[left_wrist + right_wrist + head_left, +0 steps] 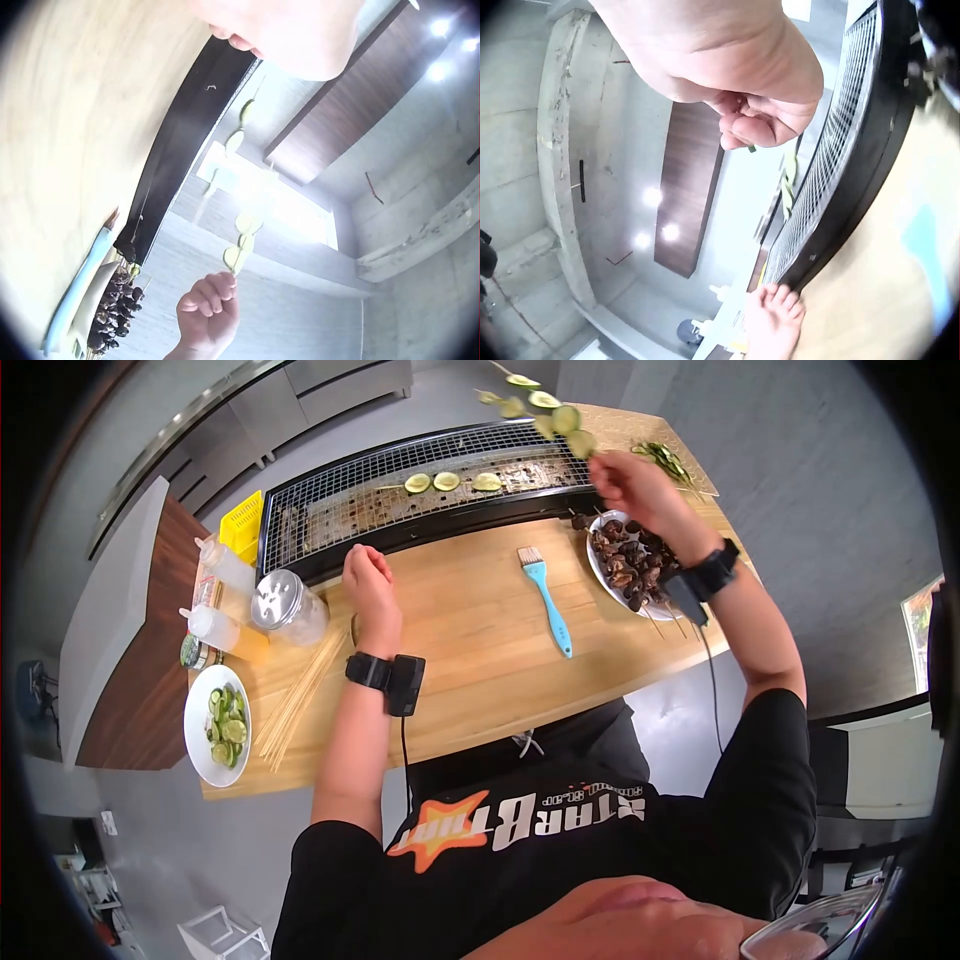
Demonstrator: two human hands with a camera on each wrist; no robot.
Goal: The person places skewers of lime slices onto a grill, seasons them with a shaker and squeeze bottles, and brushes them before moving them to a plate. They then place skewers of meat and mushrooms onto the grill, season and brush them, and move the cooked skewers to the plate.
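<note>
Raised above the right end of the grill (350, 510), the right hand (640, 490) pinches skewers of cucumber slices (566, 420), which fan up and to the left. In the left wrist view that hand (208, 315) grips the same slices (244, 225) from below. The left hand (372, 590) hangs over the board by the grill's front edge, fingers loosely curled, holding nothing. One cucumber skewer (446, 482) lies on the grill mesh. In the right wrist view the right hand's curled fingers (754, 129) hide most of what they hold.
A blue brush (548, 605) lies mid-board. Right: a plate of dark meat skewers (630, 565) and green pieces (662, 458). Left: a shaker jar (285, 605), squeeze bottles (225, 632), bare sticks (300, 700), a bowl of cucumber (228, 728) and a yellow basket (241, 525).
</note>
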